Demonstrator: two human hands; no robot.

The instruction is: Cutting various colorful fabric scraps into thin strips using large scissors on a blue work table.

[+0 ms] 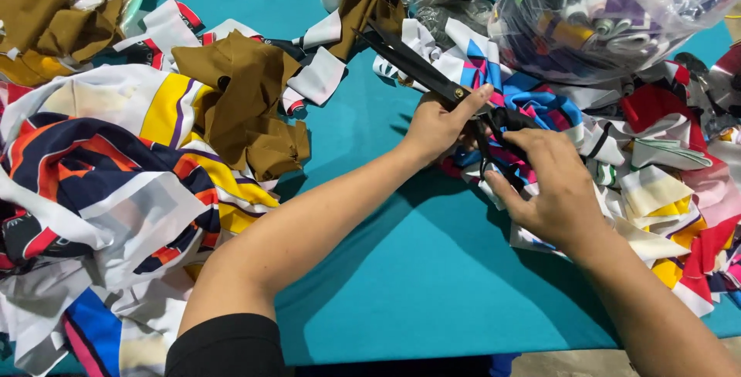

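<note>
We logged scissors [432, 80] slanting up-left | left hand [436, 126] gripped pivot | right hand [544, 188] apparently closed on handles.

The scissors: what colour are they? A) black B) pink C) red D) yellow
A: the big scissors are black from blades to handles, with a small brass-coloured screw at the pivot; the left hand is at the pivot and the right hand grips the handles over the teal table.
</note>
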